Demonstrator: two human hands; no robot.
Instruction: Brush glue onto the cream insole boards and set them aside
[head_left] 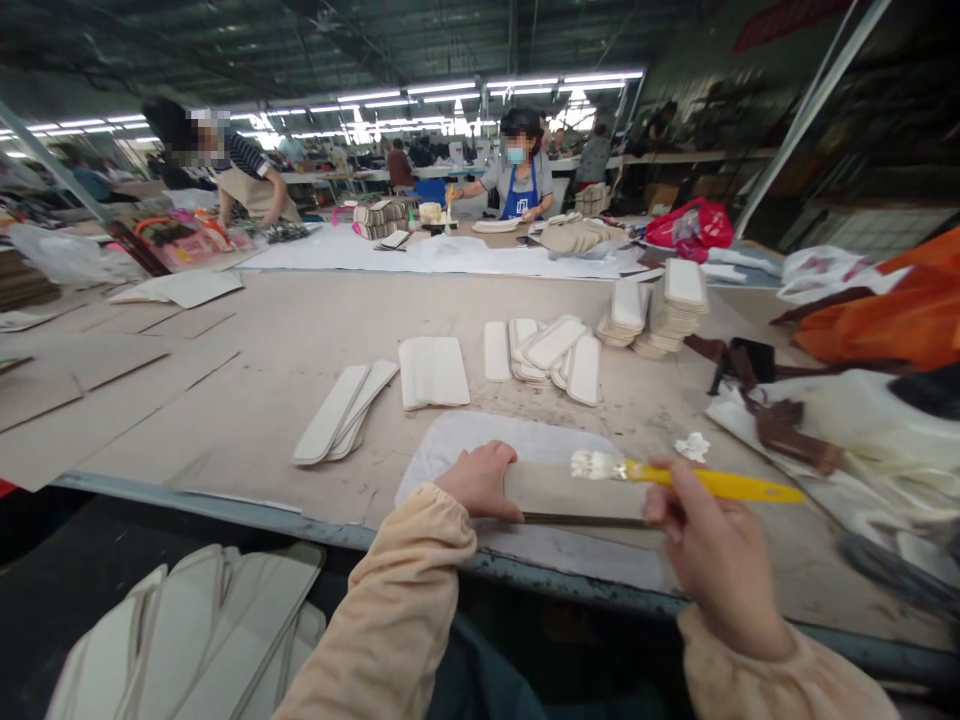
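My right hand [712,540] pinches the yellow handle of a paintbrush [720,484]. Its bristles, pointing left and coated with white paste, are over a low stack of grey-beige strips [555,490]; I cannot tell whether they touch it. My left hand [480,482] grips the left end of that stack, thumb at the near edge and fingers at the far side. Beneath the stack lies a white sheet [442,437] near the table's front edge. Pale rounded strips [349,410] fan out beyond my left hand, beside a row of similar strips [433,372].
More pale strips [555,345] and taller stacks [671,310] stand farther back. A crumpled white scrap [691,446], brown straps [787,430] and a whitish container [862,420] are at right. Loose strips [187,630] lie below left. Two co-workers stand across the table.
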